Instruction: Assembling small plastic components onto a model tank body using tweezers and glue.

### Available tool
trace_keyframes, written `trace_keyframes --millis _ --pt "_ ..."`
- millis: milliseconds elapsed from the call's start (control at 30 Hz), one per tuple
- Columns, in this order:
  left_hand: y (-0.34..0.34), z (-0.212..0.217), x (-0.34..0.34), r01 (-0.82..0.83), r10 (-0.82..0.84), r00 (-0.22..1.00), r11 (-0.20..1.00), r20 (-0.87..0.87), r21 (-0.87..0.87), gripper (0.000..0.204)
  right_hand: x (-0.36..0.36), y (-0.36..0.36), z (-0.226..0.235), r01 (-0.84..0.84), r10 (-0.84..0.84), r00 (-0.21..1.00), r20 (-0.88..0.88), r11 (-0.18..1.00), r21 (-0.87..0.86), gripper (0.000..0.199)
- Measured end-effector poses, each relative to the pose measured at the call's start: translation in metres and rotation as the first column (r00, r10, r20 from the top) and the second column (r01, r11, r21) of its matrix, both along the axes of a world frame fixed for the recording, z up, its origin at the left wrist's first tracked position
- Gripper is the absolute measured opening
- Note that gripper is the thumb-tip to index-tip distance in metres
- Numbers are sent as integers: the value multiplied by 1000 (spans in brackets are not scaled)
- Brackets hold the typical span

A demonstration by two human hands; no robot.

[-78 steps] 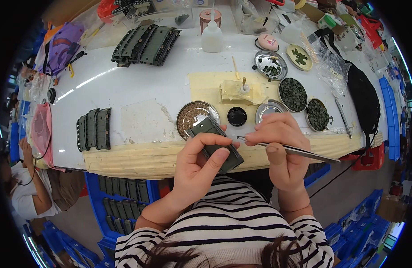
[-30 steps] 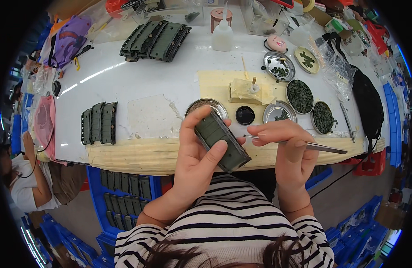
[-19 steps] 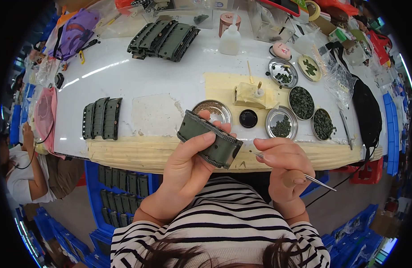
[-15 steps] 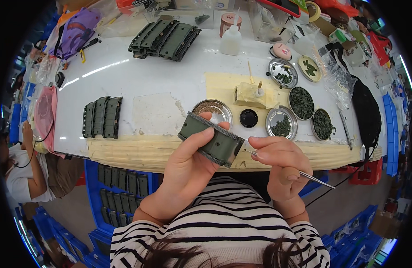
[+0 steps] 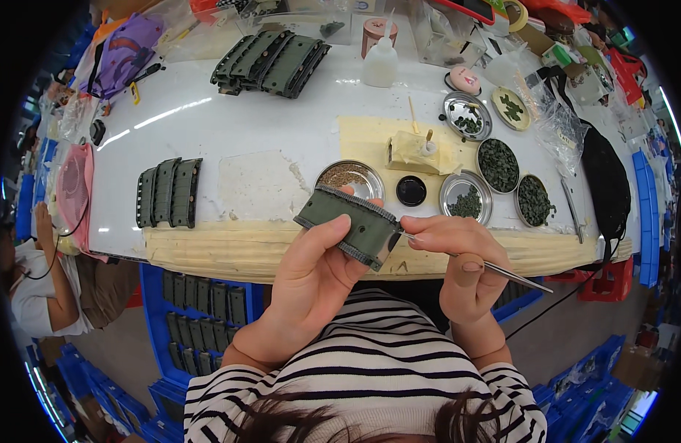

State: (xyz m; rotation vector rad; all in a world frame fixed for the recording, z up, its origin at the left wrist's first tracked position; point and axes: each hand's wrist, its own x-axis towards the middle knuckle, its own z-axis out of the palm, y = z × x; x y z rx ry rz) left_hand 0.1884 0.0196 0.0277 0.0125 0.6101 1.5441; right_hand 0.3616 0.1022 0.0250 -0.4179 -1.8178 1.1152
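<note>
My left hand [image 5: 311,262] is closed around a dark green curved plastic part [image 5: 351,225] with ribbed long edges, held tilted above the table's near edge. In my right hand [image 5: 462,255] is a pair of metal tweezers [image 5: 514,277], gripped with the fingers pressed together. Their tip meets the right end of the green part; whether a small piece sits in the tip is too small to tell. Just beyond the part stands a round metal dish [image 5: 350,176] of small brownish pieces. A dish of dark green bits [image 5: 466,193] lies past my right hand.
Other dishes of green pieces [image 5: 497,164] stand at the right, near a small black pot [image 5: 410,190] and a tape-covered block [image 5: 422,153]. Similar green parts [image 5: 270,63] are stacked at the back and left. A white squeeze bottle [image 5: 380,63] stands behind. A blue crate [image 5: 156,325] sits below the table.
My right hand has moved slightly left and up, bringing the tweezers' tip from just off the green part to its right end. The left hand has tilted the part slightly.
</note>
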Motion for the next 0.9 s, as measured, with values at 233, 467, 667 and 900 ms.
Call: trace_keyframes --millis 233,467,667,900 --pt "-1 -1 3 -16 16 999 1000 -37 5 40 0 1 -1 1 -1 1000 7 1000 28 24" --pt "0 -1 4 -23 23 999 1000 -44 -3 42 -2 1 -2 12 -12 1000 14 999 43 22" --pt "0 -3 4 -19 19 997 1000 -79 -6 41 -1 3 -2 6 -7 999 33 999 44 21" --pt "1 -4 4 -31 27 991 999 -134 -25 41 -1 7 5 -10 7 996 87 999 37 18"
